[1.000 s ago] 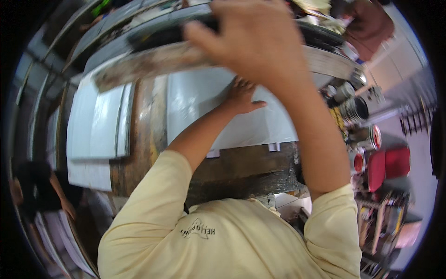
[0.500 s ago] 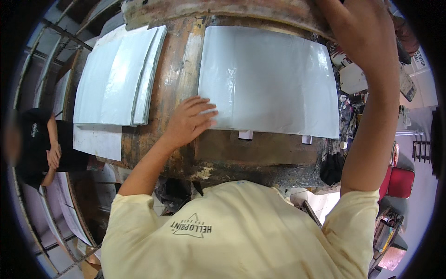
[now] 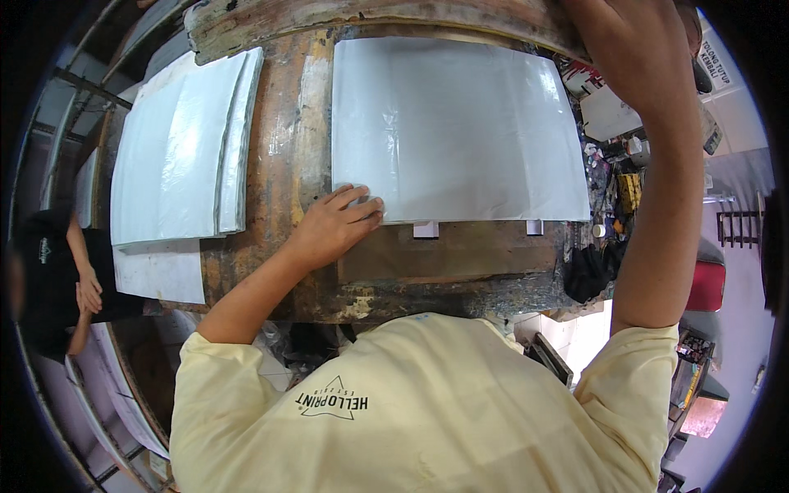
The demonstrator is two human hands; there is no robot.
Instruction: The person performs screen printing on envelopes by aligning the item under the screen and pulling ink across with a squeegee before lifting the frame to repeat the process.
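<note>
My left hand (image 3: 339, 223) rests with its fingers laid out on the near left corner of a pale, glossy plastic sheet (image 3: 464, 123). The sheet lies flat on the stained worktable (image 3: 283, 156), and two small white tabs (image 3: 425, 230) show under its near edge. My right hand (image 3: 629, 49) reaches up to the far right, at the end of a worn wooden bar (image 3: 386, 18) that crosses above the sheet's far edge. Its fingers are hidden or cut off by the picture's top.
A stack of similar pale sheets (image 3: 177, 156) lies at the left. On the right are cluttered tools and a black cloth (image 3: 588, 273). Someone in black clothes (image 3: 53, 263) stands at far left with hands together, near a metal rack (image 3: 78, 378). A red chair (image 3: 705, 286) stands at right.
My left hand has shifted right relative to the sheet, onto its near left corner. My right hand stays at the bar's end. The whole view has shifted slightly.
</note>
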